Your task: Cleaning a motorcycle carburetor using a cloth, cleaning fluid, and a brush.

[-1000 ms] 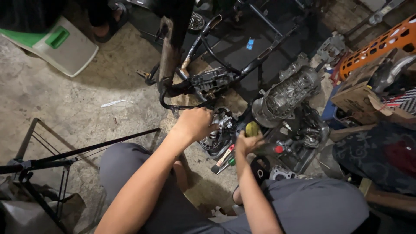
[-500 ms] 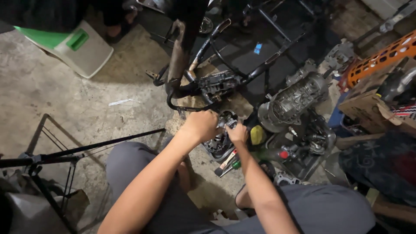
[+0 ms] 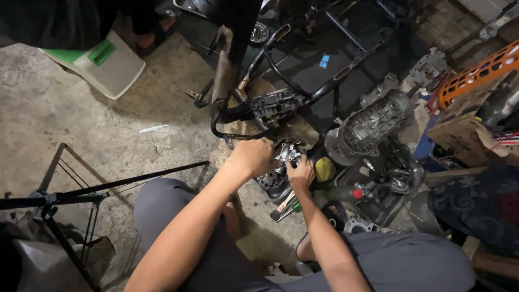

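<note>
A: In the head view, what are the hands doing?

B: Both are meeting over a small metal engine part [image 3: 282,162] that is sitting on the concrete floor [image 3: 97,130], right between the person's knees. The left hand [image 3: 253,157] is curling over its upper left side, fingers clenched down on it, apparently to be steadying it. The right hand [image 3: 300,174] is gripping its lower right edge with bent fingers; whether it is also pinching a small tool I cannot tell.

A: Why so low and close?

B: My reading is that the person is squatting so the part is staying within both arms' reach while the weight rests on the floor.

A: And what is lying around it?

B: Just beyond the hands a dark motorcycle frame [image 3: 281,103] is lying across the floor, and a finned cylinder block [image 3: 373,127] is resting to the right. A yellow cloth [image 3: 325,168] is lying just beside the right hand, and screwdrivers [image 3: 285,207] are lying below the part, near enough for grabbing. An orange crate [image 3: 476,75] and a cardboard box [image 3: 459,135] are standing well apart on the right, a white and green plastic seat [image 3: 102,65] on the upper left.
</note>
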